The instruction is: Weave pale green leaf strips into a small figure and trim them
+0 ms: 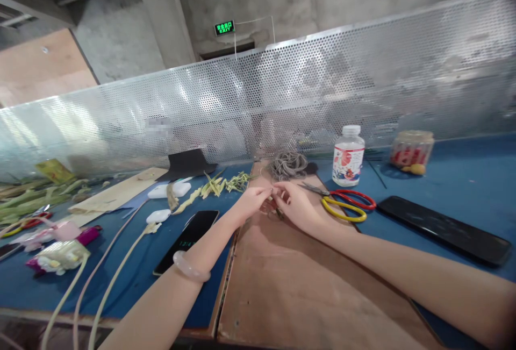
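Both my hands meet over the far part of a brown wooden board (282, 280). My left hand (253, 201) and my right hand (293, 203) have their fingers pinched together on a small thin item between them, too small to name. A bundle of grey string (287, 164) lies just beyond the fingers. Scissors with red and yellow handles (345, 202) lie right of my right hand. A pale bangle (189, 265) circles my left wrist.
A plastic bottle (348, 155) and a jar (411, 151) stand at the back right, with a black flat slab (444, 229) nearer. A phone (187, 233), white cases, green leaf strips (220, 184) and cables lie on the blue table left. A perforated metal screen (282, 97) closes the back.
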Tool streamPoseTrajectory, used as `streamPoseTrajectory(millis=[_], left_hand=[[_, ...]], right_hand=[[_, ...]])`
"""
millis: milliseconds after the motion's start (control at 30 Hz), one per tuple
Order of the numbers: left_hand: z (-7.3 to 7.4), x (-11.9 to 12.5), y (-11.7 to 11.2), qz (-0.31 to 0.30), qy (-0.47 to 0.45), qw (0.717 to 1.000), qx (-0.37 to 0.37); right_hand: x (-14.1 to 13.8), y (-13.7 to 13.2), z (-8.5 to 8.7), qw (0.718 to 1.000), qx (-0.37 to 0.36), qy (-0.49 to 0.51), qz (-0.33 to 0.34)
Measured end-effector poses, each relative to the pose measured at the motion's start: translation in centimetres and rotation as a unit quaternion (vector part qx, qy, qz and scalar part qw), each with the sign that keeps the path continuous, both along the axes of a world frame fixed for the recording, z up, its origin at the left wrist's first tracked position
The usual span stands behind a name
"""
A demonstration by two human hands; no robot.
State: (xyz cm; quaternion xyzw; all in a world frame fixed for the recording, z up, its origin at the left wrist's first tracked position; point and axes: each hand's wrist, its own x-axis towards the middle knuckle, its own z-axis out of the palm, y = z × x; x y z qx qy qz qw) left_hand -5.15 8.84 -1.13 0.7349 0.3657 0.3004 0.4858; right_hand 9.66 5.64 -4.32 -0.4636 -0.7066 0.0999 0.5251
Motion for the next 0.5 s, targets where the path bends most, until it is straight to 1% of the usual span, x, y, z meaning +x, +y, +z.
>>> streamPoseTrajectory(millis=[167, 400, 500], left_hand=[[0.14, 0.03, -0.11, 0.006, -0.008, 1.000, -0.005], [0.01, -0.03, 0.18, 0.018, 0.010, 1.000, -0.005], [0.03, 0.01, 0.14, 0.023, 0.019, 1.000, 0.000]], right_hand=[[0.03, -0.02, -0.25, 0.999, -0.015, 0.027, 0.035], [0.25, -0.05, -0.32, 0.992, -0.047, 0.079, 0.084], [0.29, 0.01, -0.27, 0.988, -0.065, 0.114, 0.087]])
